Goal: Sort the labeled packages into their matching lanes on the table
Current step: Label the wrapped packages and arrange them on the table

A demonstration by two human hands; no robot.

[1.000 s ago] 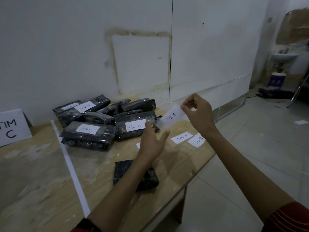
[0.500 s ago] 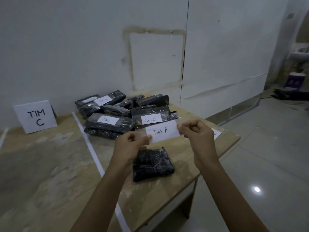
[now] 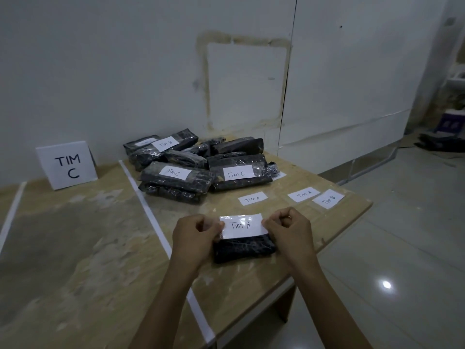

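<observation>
A pale, scuffed wall [image 3: 125, 71] backs a worn wooden table [image 3: 75, 248] in a dim room. At the far left a strip of white tape [image 3: 12, 212] runs across the top. Beside it a folded white sign [image 3: 67, 165] reading "TIM C" stands against the wall. A second tape line [image 3: 151, 217] runs from the wall to the near edge and marks off the right part of the table.

Just right of that line, near the wall, lies a pile of black wrapped packages [image 3: 196, 157]. One bears a "Tim B" slip and two bear "Tim C" slips.

Nearer the front edge, the left hand [image 3: 193, 235] has its fingers curled, and its thumb and forefinger pinch the left end of the Tim A label [image 3: 242, 225]. The label is a white slip under clear film. It sits over the upper part of the small black package [image 3: 243, 249], which lies flat on the table between the two hands. The right hand [image 3: 289, 233], also curled, pinches the label's right end.

Behind the hands three loose labels lie flat on the wood: a "Tim A" slip [image 3: 253, 198], another "Tim A" slip [image 3: 303, 194], and a "Tim B" slip [image 3: 328, 199] near the table's right corner. To the right, the glossy tiled floor [image 3: 415, 248] shows a bright reflection.
</observation>
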